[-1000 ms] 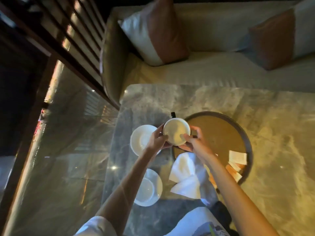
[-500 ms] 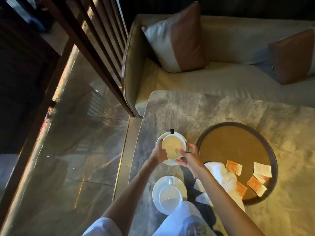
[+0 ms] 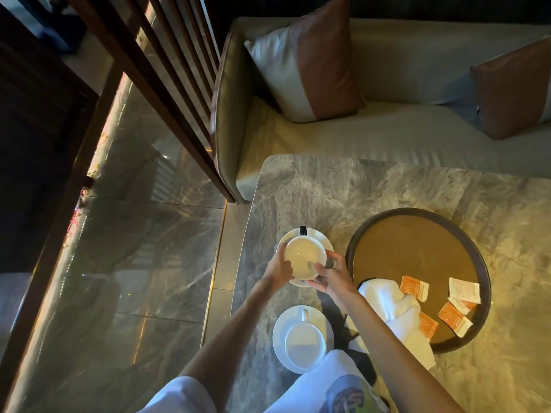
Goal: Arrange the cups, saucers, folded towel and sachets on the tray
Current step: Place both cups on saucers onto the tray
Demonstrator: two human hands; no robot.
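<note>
Left of the tray (image 3: 351, 251), clamping the cup (image 3: 304, 257) between left hand (image 3: 279, 268) and right hand (image 3: 331, 279) over a saucer (image 3: 316, 236). Could tip or skid off if lowered off-centre.

Two cups (image 3: 304, 257) (image 3: 304, 342), two saucers (image 3: 319, 235) (image 3: 280, 332), one towel (image 3: 393, 305), five sachets (image 3: 414, 287), one tray (image 3: 411, 248), two cushions (image 3: 310, 70) (image 3: 512, 93).

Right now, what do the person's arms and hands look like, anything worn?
The left hand and right hand are bare: no gloves, rings or watch visible. Forearms are uncovered. A short white sleeve shows on the left arm; the right sleeve is out of frame.
</note>
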